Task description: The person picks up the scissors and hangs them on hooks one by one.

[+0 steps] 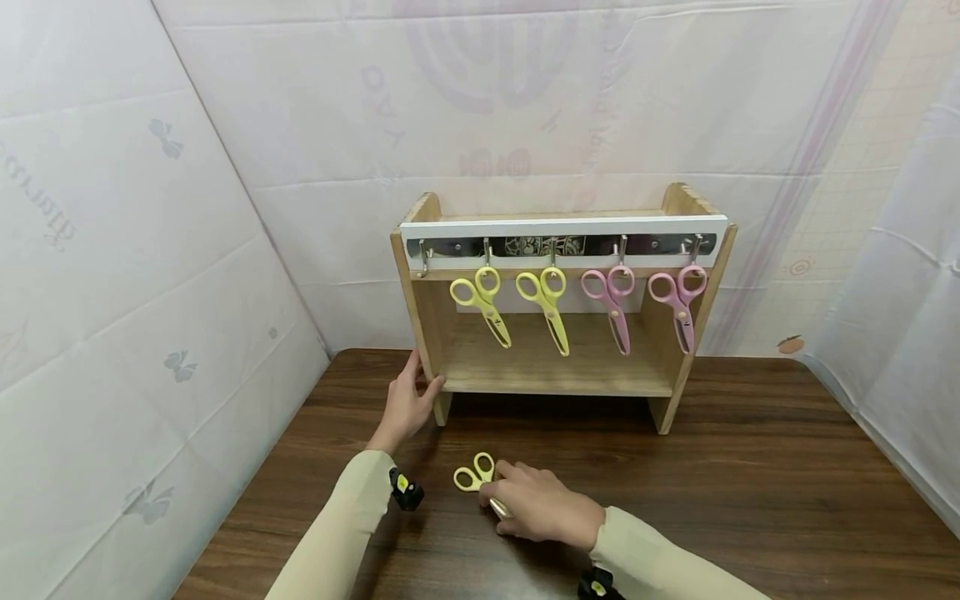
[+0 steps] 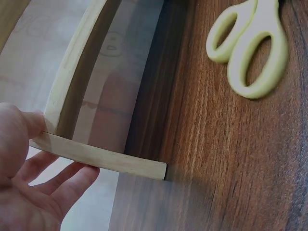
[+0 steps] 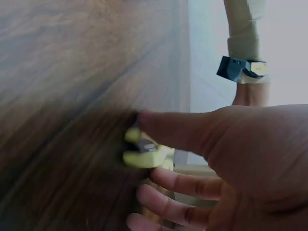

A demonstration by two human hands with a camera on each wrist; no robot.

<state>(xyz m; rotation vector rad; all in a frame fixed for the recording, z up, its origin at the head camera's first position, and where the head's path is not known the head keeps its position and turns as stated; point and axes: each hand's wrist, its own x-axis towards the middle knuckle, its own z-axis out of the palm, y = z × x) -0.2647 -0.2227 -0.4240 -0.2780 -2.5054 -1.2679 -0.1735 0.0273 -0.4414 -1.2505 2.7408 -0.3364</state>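
Note:
Low on the left side panel of a small wooden shelf [image 1: 555,382], my left hand [image 1: 405,404] grips the wood. The left wrist view shows the thumb at the panel's inner face and the fingers along the outside of the panel [image 2: 103,159]. My right hand [image 1: 543,504] pinches a pair of yellow scissors [image 1: 478,484] by the blade end, at the tabletop in front of the shelf. Their handle loops point away from me toward the shelf. In the blurred right wrist view, thumb and forefinger lie on either side of the scissors [image 3: 144,159].
A hook rail [image 1: 480,247] runs along the shelf's top front. Two yellow scissors [image 1: 491,315] and two pink scissors [image 1: 615,315] hang from its hooks; the leftmost hook [image 1: 423,260] is bare. Pale sheets surround the brown wooden table [image 1: 780,467].

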